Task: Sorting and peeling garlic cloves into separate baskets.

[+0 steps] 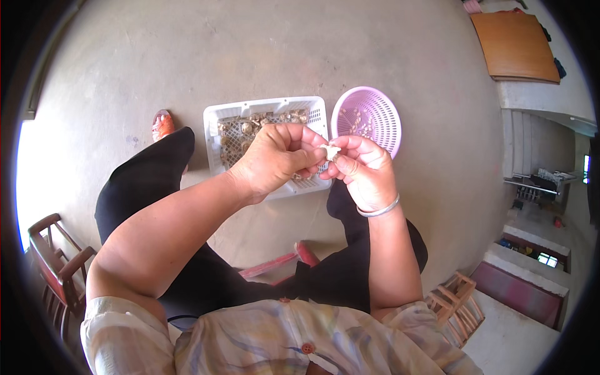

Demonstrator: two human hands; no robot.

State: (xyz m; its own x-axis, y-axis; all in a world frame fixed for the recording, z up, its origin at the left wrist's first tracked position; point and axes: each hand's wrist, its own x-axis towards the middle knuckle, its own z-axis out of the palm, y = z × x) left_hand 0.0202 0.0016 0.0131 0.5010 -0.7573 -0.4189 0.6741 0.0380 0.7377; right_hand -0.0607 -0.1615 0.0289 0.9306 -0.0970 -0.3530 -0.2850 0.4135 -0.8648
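A small pale piece, apparently part of a garlic bulb, is pinched between the fingertips of both hands. My left hand grips it from the left. From the right, my right hand, with a silver bangle at the wrist, has thumb and fingers on it. Below the hands on the floor lies a white plastic basket with several brownish bulbs that look like garlic; my left hand hides part of it. Beside it, a round purple basket contains several small pale pieces, likely cloves.
My knees, in black trousers, flank the white basket. A red stool part shows between the legs. Wooden chairs stand at left and lower right. A brown board is at upper right, on the concrete floor side.
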